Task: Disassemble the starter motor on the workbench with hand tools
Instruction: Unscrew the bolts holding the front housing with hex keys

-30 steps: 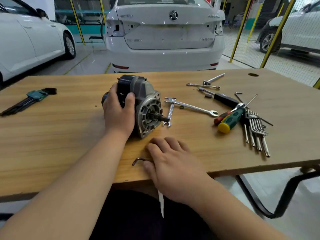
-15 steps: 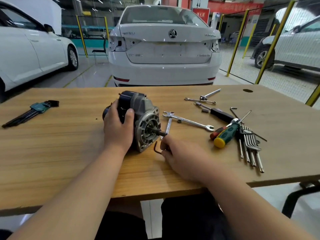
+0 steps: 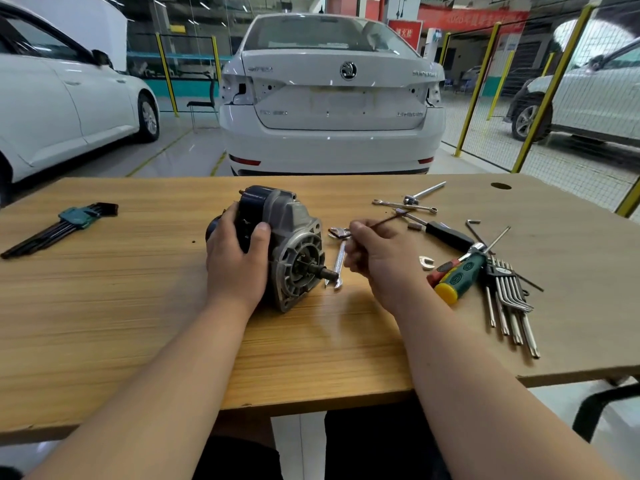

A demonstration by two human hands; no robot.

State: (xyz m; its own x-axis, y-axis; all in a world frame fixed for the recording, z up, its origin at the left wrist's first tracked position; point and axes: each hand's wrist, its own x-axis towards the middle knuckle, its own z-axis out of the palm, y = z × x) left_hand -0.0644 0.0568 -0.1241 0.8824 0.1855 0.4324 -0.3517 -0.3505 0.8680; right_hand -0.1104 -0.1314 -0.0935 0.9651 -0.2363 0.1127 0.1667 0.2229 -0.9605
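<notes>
We hold the starter motor (image 3: 291, 244) on the counter (image 3: 104, 306) with the left hand (image 3: 237, 261). This grip is clamped over the dark rear body of the motor, fingers wrapped across the top and thumb on the near side. The grey flanged nose and its pinion shaft project to the right of this grip, towards the other hand.

Our right hand (image 3: 377, 258) is raised just to the right of the motor. Its grip is pinched together on a thin hex key (image 3: 382, 221), whose dark shank runs up and away to the right from the fingertips. The near end of the key is hidden inside the hand.

Directly below and left of the right grip, between it and the pinion shaft, a small open-end wrench (image 3: 339, 263) lies flat on the counter. To the right of the right grip lie a green-handled screwdriver (image 3: 460, 275) and, just beyond it, a fanned key set (image 3: 509, 299). Behind this grip lie a black-handled driver (image 3: 446, 235) and a slim combination wrench (image 3: 405, 205).

Well to the left of the left grip, a folding key set in a green holder (image 3: 74, 218) rests near the counter edge.
</notes>
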